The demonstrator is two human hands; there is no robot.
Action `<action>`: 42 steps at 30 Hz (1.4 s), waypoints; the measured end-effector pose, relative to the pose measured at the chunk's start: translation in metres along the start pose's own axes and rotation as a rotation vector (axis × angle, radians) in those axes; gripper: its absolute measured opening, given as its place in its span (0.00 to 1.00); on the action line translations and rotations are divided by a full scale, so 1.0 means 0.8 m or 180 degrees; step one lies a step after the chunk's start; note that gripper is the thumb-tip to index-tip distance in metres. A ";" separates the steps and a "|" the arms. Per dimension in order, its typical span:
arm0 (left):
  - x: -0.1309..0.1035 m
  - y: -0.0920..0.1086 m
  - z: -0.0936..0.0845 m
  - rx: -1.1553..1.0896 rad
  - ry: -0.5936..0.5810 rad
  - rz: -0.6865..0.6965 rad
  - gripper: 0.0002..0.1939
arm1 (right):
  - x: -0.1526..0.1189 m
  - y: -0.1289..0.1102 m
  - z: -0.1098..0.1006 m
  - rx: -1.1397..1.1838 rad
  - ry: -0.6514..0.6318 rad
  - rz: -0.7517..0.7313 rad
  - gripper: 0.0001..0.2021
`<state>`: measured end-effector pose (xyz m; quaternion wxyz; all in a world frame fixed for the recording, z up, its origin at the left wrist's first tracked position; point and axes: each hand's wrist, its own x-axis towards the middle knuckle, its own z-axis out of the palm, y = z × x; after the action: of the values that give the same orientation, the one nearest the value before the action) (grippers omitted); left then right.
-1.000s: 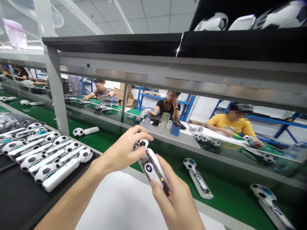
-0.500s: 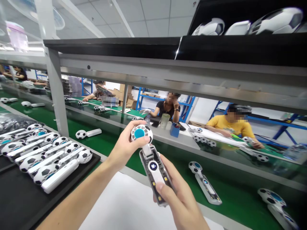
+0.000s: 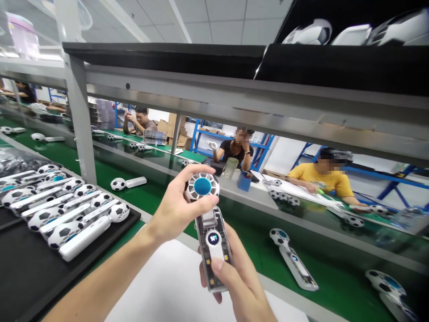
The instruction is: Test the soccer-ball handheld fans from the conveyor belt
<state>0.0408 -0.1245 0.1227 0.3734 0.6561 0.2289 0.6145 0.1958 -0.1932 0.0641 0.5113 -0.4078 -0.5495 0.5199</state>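
Between both hands is a handheld fan [image 3: 213,239] with a soccer-ball-patterned round head, a blue centre disc and a dark see-through handle. A small round display glows on the handle. My left hand [image 3: 174,203] grips the head from the left, thumb across its lower front and fingers over its top. My right hand [image 3: 243,273] is wrapped around the handle, its thumb pressing on the white strip below the display. A white sheet [image 3: 161,277] lies beneath my forearms.
A black tray [image 3: 30,286] on the left holds several similar fans. More fans, such as one handheld fan [image 3: 295,261], lie on the green belt [image 3: 248,235]. A shelf [image 3: 174,60] crosses above, on a grey post [image 3: 82,129]. Several co-workers sit opposite.
The fan's head now faces me more squarely, and its handle stands more upright. The display pattern has changed. Both hands keep their hold. Behind, one co-worker has raised their hands.
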 end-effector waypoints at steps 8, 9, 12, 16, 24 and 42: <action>-0.004 0.013 -0.004 0.0212 -0.0180 0.0035 0.22 | -0.002 -0.010 0.013 0.0406 -0.0154 0.0160 0.31; -0.005 0.014 -0.005 0.0227 -0.0199 0.0025 0.22 | -0.002 -0.009 0.013 0.0434 -0.0170 0.0164 0.31; -0.005 0.016 -0.006 0.0266 -0.0261 0.0042 0.21 | -0.001 -0.005 0.013 0.0477 -0.0240 0.0123 0.31; -0.006 0.018 -0.009 0.0438 -0.0290 0.0116 0.20 | -0.001 -0.003 0.012 0.0533 -0.0380 0.0128 0.31; -0.004 0.020 -0.012 0.0544 -0.0395 0.0083 0.21 | -0.002 0.001 0.011 0.0686 -0.0452 0.0097 0.29; -0.012 -0.004 0.021 0.0763 -0.0668 -0.0112 0.21 | 0.007 -0.003 -0.007 0.0913 -0.0701 0.0311 0.18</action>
<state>0.0564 -0.1336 0.1150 0.3250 0.7525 0.2719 0.5042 0.2010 -0.1873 0.0669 0.4752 -0.2976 -0.5018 0.6587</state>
